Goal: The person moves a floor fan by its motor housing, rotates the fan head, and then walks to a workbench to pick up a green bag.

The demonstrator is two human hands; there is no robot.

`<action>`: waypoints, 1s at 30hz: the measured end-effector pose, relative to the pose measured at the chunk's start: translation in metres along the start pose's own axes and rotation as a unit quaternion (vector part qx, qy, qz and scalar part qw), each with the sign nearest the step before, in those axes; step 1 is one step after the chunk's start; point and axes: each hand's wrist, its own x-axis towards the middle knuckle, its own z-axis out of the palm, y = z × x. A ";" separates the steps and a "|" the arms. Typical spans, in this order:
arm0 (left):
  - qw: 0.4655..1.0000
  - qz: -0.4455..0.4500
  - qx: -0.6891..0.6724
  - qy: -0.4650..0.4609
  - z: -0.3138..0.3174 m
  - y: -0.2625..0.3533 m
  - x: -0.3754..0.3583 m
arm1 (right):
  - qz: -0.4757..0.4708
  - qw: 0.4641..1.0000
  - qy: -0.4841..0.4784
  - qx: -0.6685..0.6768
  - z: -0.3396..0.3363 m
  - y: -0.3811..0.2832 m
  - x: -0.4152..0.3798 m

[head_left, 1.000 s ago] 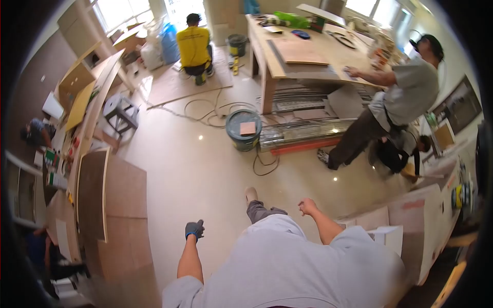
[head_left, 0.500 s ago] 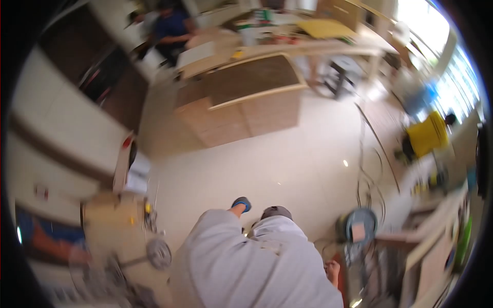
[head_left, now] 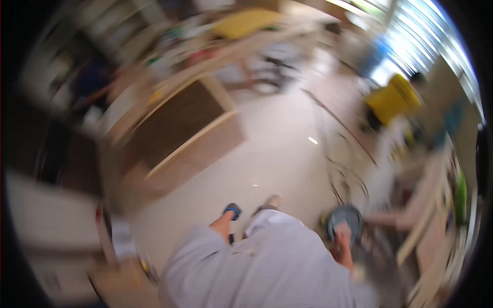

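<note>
My right hand (head_left: 342, 239) hangs low beside my grey shirt (head_left: 262, 267) and overlaps the round grey-topped bucket (head_left: 354, 218) on the floor. Motion blur smears its fingers, so I cannot tell whether they hold anything. My left hand is out of sight. Below me, a foot in a dark and blue slipper (head_left: 233, 211) is on the pale floor.
A large wooden cabinet box (head_left: 192, 152) lies ahead on the left. Behind it stands a cluttered workbench with a yellow sheet (head_left: 245, 23). A yellow container (head_left: 394, 102), cables (head_left: 334, 174) and wooden boards (head_left: 426, 231) line the right. A blurred person (head_left: 92, 82) is at far left.
My view has turned right, so the cabinet box and workbench shift left and tilt. My right hand has come up and forward, now in front of the bucket.
</note>
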 end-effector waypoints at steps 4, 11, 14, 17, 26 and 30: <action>0.997 0.001 0.004 -0.082 -0.090 0.165 0.001 | 0.077 0.978 0.193 0.018 0.014 -0.013 0.001; 0.986 -0.045 0.100 -0.126 -0.103 0.408 0.030 | 0.275 0.926 0.160 0.201 0.016 -0.022 -0.014; 0.967 0.110 0.213 -0.083 -0.080 0.482 0.064 | 0.343 0.912 0.143 0.177 0.029 -0.026 -0.007; 0.970 0.213 0.108 -0.053 -0.027 0.555 0.062 | 0.368 0.907 0.077 0.191 0.051 0.019 0.021; 0.929 0.355 0.056 -0.087 0.096 0.761 0.043 | 0.252 0.854 0.298 0.343 -0.163 0.082 0.147; 0.912 0.384 0.075 -0.123 0.178 0.848 0.006 | 0.196 0.784 0.408 0.426 -0.304 0.042 0.150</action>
